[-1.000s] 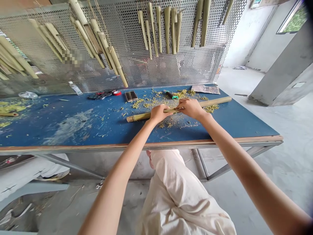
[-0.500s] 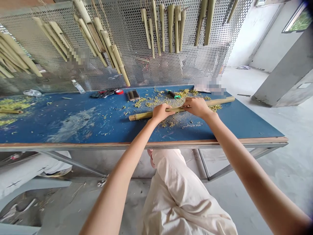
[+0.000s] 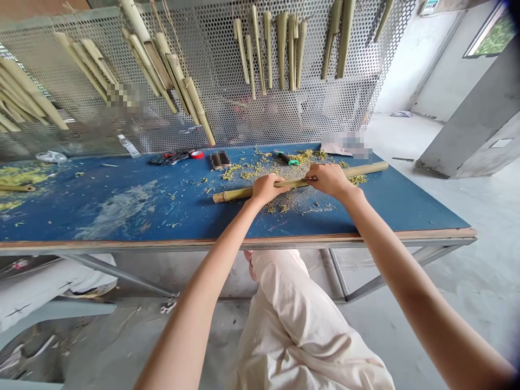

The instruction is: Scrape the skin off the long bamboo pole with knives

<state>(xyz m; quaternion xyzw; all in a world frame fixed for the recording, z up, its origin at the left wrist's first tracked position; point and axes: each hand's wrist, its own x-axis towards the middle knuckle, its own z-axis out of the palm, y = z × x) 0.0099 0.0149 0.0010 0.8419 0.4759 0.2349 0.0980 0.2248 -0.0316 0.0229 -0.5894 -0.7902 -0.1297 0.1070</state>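
A long bamboo pole (image 3: 235, 193) lies slantwise on the blue tabletop, its left end nearer the front edge than its right. My left hand (image 3: 267, 189) is closed around the pole left of its middle, thumb pointing right along it. A little farther right, my right hand (image 3: 328, 179) presses its bent fingers on the same pole. Whether a small tool is also under those fingertips I cannot make out. Yellow-green shavings (image 3: 284, 203) lie around both hands. Behind them rests a tool with a black and green handle (image 3: 287, 158).
Along the table's (image 3: 195, 208) back are a red tape roll (image 3: 196, 155), black-and-red tools (image 3: 170, 157), a blurred dark block (image 3: 220, 159), a bottle (image 3: 128, 146) and a plastic bag (image 3: 51, 157). Bamboo pieces (image 3: 281, 49) hang on a perforated metal screen (image 3: 227, 119). A concrete pillar (image 3: 475, 127) stands right.
The camera view has shifted very slightly. Both hands keep nearly the same places on the bamboo pole, which lies as before.
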